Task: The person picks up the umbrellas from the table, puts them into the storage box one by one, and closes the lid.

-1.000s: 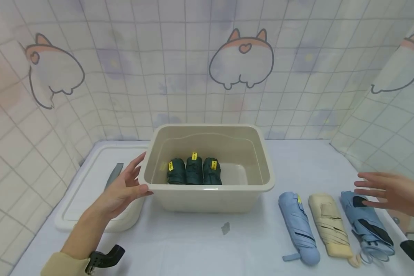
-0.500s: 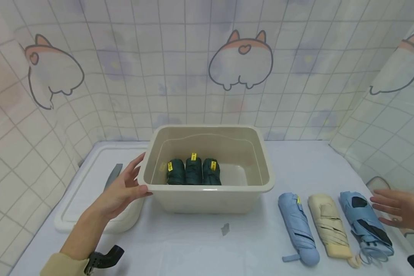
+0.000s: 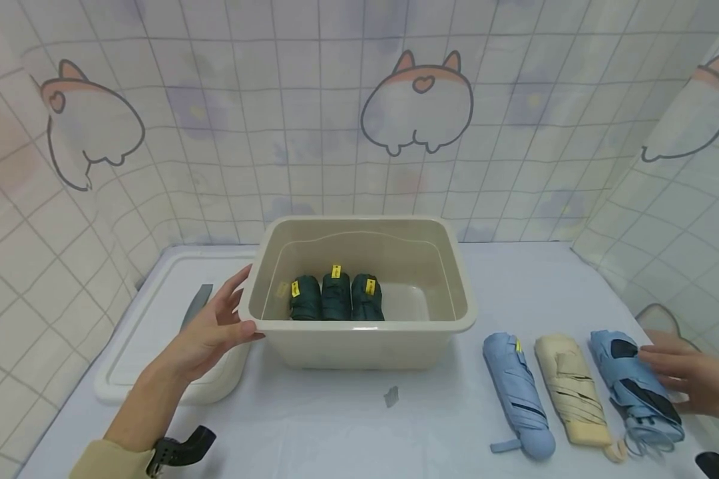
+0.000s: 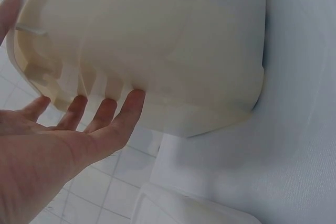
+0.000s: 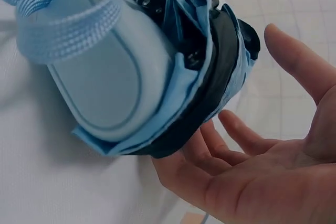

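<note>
The left hand (image 3: 212, 332) holds the near left corner of a cream bin (image 3: 359, 346), its thumb at the front rim and its fingers spread and slightly bent; in the left wrist view their tips meet the outer wall below the rim. The right hand (image 3: 692, 379) is well opened at the outer side of a blue umbrella with black patches (image 3: 638, 389), the thumb standing away from the other fingers and just beside the folded cloth. Some fingertips pass out of sight behind the umbrella in the right wrist view, so I cannot quite tell whether they press on it; the hand has not closed round it. That umbrella lies on the right side of the white worktop (image 3: 443, 426), its looped strap (image 3: 641, 447) toward the near edge. Next to it lies a cream umbrella (image 3: 571, 389), and beyond that a plain blue umbrella (image 3: 518, 396) with a small yellow tag, the three in a row, each set a little apart. The bin stands upright in the middle of the worktop. Inside, three dark green umbrellas (image 3: 337, 299) are side by side in its left and middle part, each bearing a yellow tag, with bare bin floor to their right. A white box (image 3: 156, 326) with a grey strip (image 3: 198, 305) on top sits left of the bin, partly hidden by the left hand and forearm.
</note>
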Tool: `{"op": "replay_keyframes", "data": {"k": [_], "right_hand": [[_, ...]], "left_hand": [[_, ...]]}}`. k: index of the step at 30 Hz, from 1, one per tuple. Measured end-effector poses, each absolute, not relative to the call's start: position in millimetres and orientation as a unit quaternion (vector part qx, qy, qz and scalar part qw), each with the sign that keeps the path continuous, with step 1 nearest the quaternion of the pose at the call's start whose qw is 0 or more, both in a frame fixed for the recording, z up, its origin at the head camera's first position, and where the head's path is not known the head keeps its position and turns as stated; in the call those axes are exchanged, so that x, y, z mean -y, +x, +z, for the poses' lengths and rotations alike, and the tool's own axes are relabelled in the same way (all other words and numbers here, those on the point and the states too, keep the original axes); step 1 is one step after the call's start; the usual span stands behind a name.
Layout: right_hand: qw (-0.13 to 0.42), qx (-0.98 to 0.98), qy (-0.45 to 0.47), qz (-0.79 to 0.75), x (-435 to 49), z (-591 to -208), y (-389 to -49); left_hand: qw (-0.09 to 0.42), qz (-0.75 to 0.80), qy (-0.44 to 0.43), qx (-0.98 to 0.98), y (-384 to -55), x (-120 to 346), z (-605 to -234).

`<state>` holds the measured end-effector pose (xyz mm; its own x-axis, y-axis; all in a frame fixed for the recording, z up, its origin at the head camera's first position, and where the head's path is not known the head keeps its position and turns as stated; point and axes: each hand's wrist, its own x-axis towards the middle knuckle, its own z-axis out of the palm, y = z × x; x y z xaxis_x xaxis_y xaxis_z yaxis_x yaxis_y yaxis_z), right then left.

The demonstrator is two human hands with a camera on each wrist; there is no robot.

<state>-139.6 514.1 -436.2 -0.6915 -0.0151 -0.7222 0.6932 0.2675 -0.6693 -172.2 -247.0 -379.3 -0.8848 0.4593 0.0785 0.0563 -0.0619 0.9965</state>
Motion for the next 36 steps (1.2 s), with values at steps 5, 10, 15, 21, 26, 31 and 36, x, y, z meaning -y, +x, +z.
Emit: {"op": "replay_keyframes", "data": {"k": [5, 10, 15, 21, 26, 31, 36], "right_hand": [[0.300, -0.757, 0.209, -0.542, -511, -440, -140], [0.285, -0.784, 0.199, -0.515, -502, -439, -139], [0.285, -0.794, 0.202, -0.498, -494, -436, -139], [0.288, -0.802, 0.194, -0.485, -489, -432, -139], [0.284, -0.825, 0.174, -0.456, -482, -429, -142], [0.279, -0.831, 0.175, -0.448, -480, -427, -143], [0.276, -0.819, 0.183, -0.469, -482, -423, -145]], "left_hand": [[0.143, 0.703, 0.194, -0.669, -172, 247, -379], [0.146, 0.706, 0.198, -0.665, -173, 246, -379], [0.145, 0.707, 0.197, -0.664, -173, 247, -379], [0.144, 0.703, 0.198, -0.668, -172, 248, -379], [0.141, 0.697, 0.199, -0.674, -172, 249, -378], [0.143, 0.700, 0.198, -0.671, -171, 249, -378], [0.144, 0.704, 0.202, -0.666, -172, 248, -377]]}}
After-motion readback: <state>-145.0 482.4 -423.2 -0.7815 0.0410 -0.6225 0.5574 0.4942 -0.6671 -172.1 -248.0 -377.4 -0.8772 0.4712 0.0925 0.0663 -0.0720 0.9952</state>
